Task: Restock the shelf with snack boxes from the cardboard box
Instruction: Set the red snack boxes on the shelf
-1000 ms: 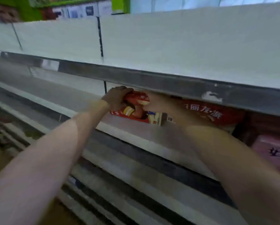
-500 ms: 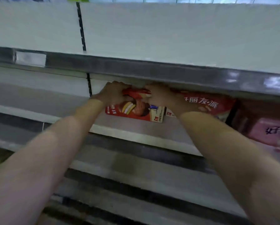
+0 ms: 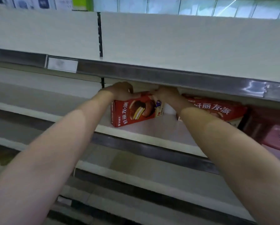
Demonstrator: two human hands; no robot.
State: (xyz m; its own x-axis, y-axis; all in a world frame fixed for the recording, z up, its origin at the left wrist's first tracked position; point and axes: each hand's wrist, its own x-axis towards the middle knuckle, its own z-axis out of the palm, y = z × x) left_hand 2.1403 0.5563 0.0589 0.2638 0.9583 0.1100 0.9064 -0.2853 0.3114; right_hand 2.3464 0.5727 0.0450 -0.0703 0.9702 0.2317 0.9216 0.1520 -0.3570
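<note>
Hands, two of them, reach under the upper shelf edge: the left hand [image 3: 122, 90] curls over the top left end of one red snack box [image 3: 132, 111], the right hand [image 3: 166, 93] grips its top right end. That box stands on the shelf [image 3: 160, 132]. A second red box [image 3: 217, 111] lies just right, then a pink box [image 3: 277, 138].
</note>
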